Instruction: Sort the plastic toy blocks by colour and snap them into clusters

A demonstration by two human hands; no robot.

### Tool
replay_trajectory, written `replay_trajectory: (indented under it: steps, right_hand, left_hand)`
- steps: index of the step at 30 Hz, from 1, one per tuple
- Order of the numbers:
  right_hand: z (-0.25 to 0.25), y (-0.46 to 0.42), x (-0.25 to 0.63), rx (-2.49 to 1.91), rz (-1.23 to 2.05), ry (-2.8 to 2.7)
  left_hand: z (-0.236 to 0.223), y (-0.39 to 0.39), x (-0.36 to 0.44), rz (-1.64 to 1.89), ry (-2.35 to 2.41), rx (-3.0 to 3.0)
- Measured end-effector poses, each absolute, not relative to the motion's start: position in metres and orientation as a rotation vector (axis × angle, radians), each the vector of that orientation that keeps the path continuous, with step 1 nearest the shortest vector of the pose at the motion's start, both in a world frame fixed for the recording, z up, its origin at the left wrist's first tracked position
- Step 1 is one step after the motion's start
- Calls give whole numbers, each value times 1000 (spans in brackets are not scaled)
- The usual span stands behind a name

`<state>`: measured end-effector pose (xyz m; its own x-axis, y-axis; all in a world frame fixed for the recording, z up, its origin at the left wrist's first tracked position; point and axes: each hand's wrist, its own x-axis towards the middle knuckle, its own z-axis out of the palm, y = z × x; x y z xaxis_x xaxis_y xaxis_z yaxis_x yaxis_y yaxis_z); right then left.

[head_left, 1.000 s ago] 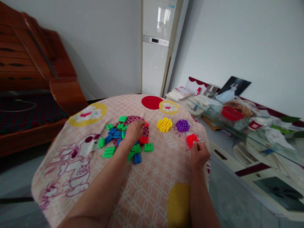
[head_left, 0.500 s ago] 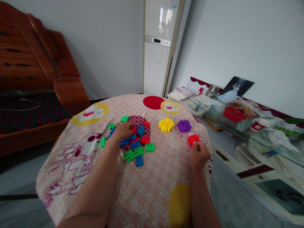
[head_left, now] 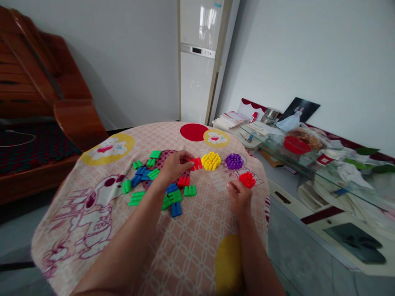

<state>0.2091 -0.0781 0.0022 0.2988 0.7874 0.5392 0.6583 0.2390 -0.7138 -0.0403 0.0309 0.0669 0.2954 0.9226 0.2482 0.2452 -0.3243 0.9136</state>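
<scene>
My left hand point(head_left: 175, 166) is closed in a pinch on a red plastic block point(head_left: 196, 164) made of short joined tubes, held just left of a cluster of yellow pegs point(head_left: 211, 160). Below and left of it lie loose green blocks point(head_left: 171, 199), blue blocks point(head_left: 176, 209) and another red block point(head_left: 184, 181). My right hand point(head_left: 240, 199) has its fingers loosely curled, with nothing visible in them. It is beside a cluster of red pieces point(head_left: 247, 179), near its lower left. A cluster of purple pegs point(head_left: 234, 161) sits behind that.
A patterned cloth point(head_left: 197, 230) covers the round table. On the right, a glass-topped cabinet point(head_left: 277, 152) carries papers, a red bowl point(head_left: 296, 145) and bags. A wooden bench point(head_left: 74, 119) stands at the left, and a tall white appliance point(head_left: 196, 82) at the back.
My left hand has risen from the loose blocks and moved right with a red block. My right hand has drawn left from the red cluster, its fingers loosening. The view has shifted slightly.
</scene>
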Motion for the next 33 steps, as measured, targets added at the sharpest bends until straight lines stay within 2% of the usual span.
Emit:
replay_trajectory:
  steps: [6,12,17,22,28,33]
  right_hand:
    - [5,-79,197,-1371,571,-1456]
    - [0,-75,200,-1325,690,-1249]
    - [0,-71,207,-1356,560,-1052]
    - [-3,-72,225,-1478,92,-947]
    - [-4,-66,244,-1571,-236,-1035]
    - [-2,-56,249,-1657,-388,-1214]
  left_hand:
    - [41,1,28,953,758,1575]
    - [24,-11,44,880,759,1555]
    - [19,-12,46,800,774,1652]
    - [13,0,40,827,862,1759]
    - [13,11,27,868,899,1702]
    - [18,14,20,859,923,1732]
